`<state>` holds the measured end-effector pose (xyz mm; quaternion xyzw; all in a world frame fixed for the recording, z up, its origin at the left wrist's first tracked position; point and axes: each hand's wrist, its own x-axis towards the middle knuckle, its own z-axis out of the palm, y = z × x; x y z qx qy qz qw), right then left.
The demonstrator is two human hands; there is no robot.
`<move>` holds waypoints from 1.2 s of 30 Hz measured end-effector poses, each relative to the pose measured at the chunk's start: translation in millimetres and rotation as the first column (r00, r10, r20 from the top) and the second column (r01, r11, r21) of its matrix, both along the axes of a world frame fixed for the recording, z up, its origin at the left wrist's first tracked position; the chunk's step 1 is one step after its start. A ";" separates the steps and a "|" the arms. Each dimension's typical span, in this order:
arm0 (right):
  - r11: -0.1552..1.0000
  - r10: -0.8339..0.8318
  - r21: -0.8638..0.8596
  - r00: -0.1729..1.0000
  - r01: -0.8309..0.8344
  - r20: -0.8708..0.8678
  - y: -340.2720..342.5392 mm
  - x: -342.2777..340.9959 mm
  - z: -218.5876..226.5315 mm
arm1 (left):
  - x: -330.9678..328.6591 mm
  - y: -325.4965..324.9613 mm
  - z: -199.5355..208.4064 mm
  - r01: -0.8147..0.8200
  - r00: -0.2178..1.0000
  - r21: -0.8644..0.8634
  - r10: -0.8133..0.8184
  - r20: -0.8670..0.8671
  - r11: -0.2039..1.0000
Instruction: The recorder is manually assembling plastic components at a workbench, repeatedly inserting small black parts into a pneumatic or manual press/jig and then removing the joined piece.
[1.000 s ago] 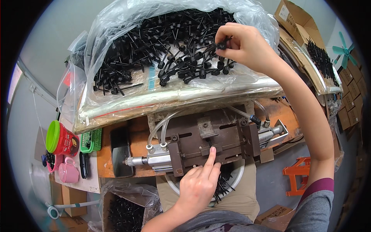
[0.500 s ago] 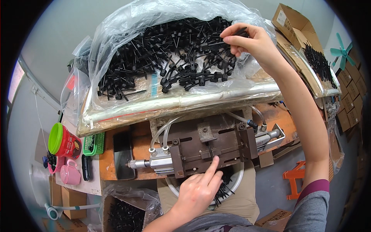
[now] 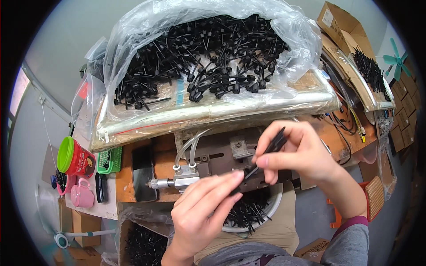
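Note:
My right hand (image 3: 295, 153) is closed in a pinch on a black plastic part (image 3: 276, 142) with a thin stem, held above the brown metal fixture (image 3: 217, 165). The stem slants down toward the fingertips of my left hand (image 3: 199, 208). That hand is closed too, thumb and fingers together; a dark bit shows between them, but its kind is hidden. My hands cover the fixture's middle and right side. Beyond it lies a heap of similar black stemmed parts (image 3: 208, 48) in a clear plastic-lined tray (image 3: 222, 108). Below my hands, a round white-rimmed container (image 3: 277, 206) holds more such parts.
A phone (image 3: 143, 175), a green basket (image 3: 114, 163), a red tub (image 3: 82, 162) and a pink cup (image 3: 82, 195) stand left. Air hoses (image 3: 183, 150) rise from the fixture's cylinder. Cables (image 3: 344, 119) lie right. A lower-left box (image 3: 144, 246) holds black parts.
My right hand has come down from above the heap to the fixture, carrying a black part. My left hand has left its pointing pose on the fixture and closed near the right hand.

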<state>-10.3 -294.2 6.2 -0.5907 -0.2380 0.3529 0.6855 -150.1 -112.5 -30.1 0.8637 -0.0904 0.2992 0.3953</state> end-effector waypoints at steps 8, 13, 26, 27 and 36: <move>0.983 -0.182 -0.007 0.982 0.182 0.042 -27.2 0.8 -20.6 | -24.5 -10.9 -7.0 0.239 0.956 -0.211 -0.268 -0.119 0.948; 0.916 -0.400 0.048 0.907 0.398 0.133 -36.8 -6.8 -27.2 | -18.4 -32.3 -51.3 0.069 0.980 0.039 -0.060 -0.188 0.997; 0.928 -0.261 -0.230 0.953 0.292 0.154 -38.1 -37.1 -43.4 | 3.0 -35.8 -69.2 -0.004 0.980 0.417 0.086 -0.178 0.909; 0.927 -0.264 -0.242 0.956 0.288 0.126 -37.3 -37.6 -46.7 | 2.8 -34.5 -69.1 0.004 0.978 0.405 0.082 -0.194 0.914; 0.943 -0.243 -0.223 0.969 0.245 0.035 -26.5 -49.8 -43.5 | -11.4 -36.6 -55.9 0.199 0.978 0.148 -0.206 0.034 0.969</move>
